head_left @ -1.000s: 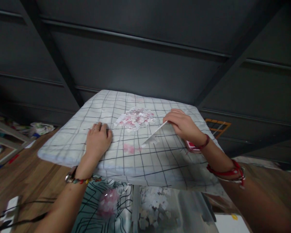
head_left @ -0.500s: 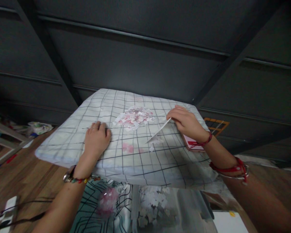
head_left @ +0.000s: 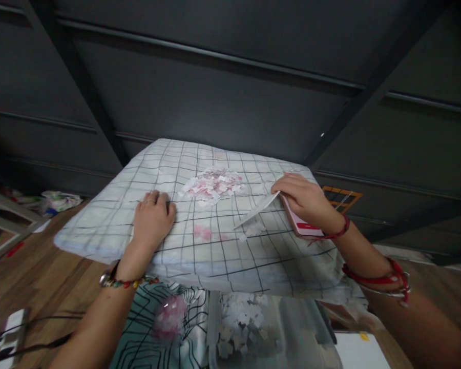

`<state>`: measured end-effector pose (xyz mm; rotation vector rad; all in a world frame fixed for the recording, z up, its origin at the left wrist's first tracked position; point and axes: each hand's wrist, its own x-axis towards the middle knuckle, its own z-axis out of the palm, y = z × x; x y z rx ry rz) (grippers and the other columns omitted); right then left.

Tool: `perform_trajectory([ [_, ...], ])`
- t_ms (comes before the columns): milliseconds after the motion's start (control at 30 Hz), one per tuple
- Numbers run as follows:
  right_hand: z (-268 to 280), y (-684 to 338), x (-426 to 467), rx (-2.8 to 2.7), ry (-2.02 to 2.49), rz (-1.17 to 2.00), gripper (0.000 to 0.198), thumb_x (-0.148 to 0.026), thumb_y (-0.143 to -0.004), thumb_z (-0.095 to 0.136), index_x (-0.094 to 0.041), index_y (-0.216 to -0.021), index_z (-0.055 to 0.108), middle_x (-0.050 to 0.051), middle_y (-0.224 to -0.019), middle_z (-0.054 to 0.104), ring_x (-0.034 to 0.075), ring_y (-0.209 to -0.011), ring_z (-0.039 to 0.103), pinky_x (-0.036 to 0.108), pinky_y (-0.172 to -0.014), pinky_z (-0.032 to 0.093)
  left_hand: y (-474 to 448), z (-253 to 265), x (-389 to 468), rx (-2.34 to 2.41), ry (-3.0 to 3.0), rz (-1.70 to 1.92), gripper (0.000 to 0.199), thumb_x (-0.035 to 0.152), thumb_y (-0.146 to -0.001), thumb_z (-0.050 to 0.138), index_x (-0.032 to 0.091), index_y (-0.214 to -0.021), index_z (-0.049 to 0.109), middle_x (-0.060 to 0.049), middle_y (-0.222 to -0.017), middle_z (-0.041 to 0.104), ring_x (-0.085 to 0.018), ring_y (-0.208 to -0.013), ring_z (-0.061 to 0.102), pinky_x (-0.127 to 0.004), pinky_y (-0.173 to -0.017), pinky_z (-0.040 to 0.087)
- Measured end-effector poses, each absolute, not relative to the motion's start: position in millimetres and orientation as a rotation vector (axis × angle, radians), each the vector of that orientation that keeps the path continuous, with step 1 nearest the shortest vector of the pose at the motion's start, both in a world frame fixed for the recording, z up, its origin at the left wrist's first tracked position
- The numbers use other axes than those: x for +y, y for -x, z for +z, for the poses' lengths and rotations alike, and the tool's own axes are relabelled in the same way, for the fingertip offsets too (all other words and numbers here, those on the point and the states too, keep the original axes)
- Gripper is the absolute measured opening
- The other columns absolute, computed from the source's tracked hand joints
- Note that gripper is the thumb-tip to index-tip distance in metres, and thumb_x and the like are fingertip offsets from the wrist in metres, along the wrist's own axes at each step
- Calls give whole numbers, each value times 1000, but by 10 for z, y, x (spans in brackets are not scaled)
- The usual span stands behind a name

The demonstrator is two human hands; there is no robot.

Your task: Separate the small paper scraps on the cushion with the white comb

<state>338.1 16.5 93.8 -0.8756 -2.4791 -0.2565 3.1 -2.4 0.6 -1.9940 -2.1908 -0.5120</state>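
My left hand lies on the white checked cloth, fingers bent slightly and holding nothing. Between the fingers of my right hand is the upper end of a thin white card. It slants down to the left, bowed, its lower edge at the cloth. Some white paper bits lie just under and beside it. Farther back sits a heap of pink and white paper scraps. A few pink scraps are nearer me. Below my right wrist is a pink box-like item, partly covered.
Below the table's front edge stands a clear plastic bin holding white paper pieces. Left of it, a pink clear bag rests on green patterned fabric. A dark panelled wall rises behind the table.
My right hand has moved a little to the right with the white card, which now bows more. The white bits beside it have shifted slightly right. My left hand stays put.
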Motion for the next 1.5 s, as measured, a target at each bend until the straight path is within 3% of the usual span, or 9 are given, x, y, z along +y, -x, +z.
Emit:
perform_trajectory([
  [333, 905, -3550, -93, -2560, 782, -169, 35, 2, -70, 36, -23, -85, 57, 1, -83, 65, 16, -86, 60, 43, -96, 43, -17, -23, -13, -2134, 1989, -543, 43, 33, -86, 33, 11, -115, 56, -19, -127, 53, -33, -120, 46, -48, -98, 38],
  [633, 926, -3523, -524, -2427, 1008, -568, 26, -4, -82, 40, -18, -97, 56, 4, -82, 66, 19, -77, 58, 34, -72, 47, -13, -5, -9, -2109, 2009, -497, 47, 33, -86, 31, 7, -115, 56, -21, -126, 52, -32, -120, 45, -45, -98, 38],
  [833, 944, -3527, -804, -2414, 1229, -858, 31, 0, -78, 39, -12, -100, 58, 6, -73, 61, 19, -65, 53, 32, -58, 43, -7, 3, 1, -2105, 2008, -486, 47, 34, -86, 29, 8, -115, 56, -20, -125, 53, -32, -120, 45, -45, -98, 38],
  [967, 918, -3508, -910, -2455, 1192, -887, 34, 4, -73, 38, -10, -94, 60, 6, -69, 61, 18, -62, 53, 31, -59, 46, 2, 0, 6, -2083, 2021, -515, 47, 33, -85, 30, 7, -113, 57, -21, -123, 53, -31, -118, 46, -44, -97, 38],
  [1167, 960, -3434, -1055, -2462, 1120, -747, 36, 5, -74, 37, -11, -95, 62, 9, -79, 67, 18, -70, 58, 32, -67, 51, 18, -33, 13, -2071, 2018, -539, 49, 35, -86, 28, 7, -115, 56, -22, -124, 53, -33, -118, 47, -47, -97, 39],
  [1500, 933, -3470, -1075, -2438, 1193, -811, 35, 5, -73, 38, -8, -97, 60, 9, -73, 63, 19, -67, 56, 32, -65, 51, 5, -8, 5, -2066, 2036, -539, 46, 33, -86, 29, 8, -112, 57, -22, -123, 54, -34, -117, 48, -47, -96, 40],
])
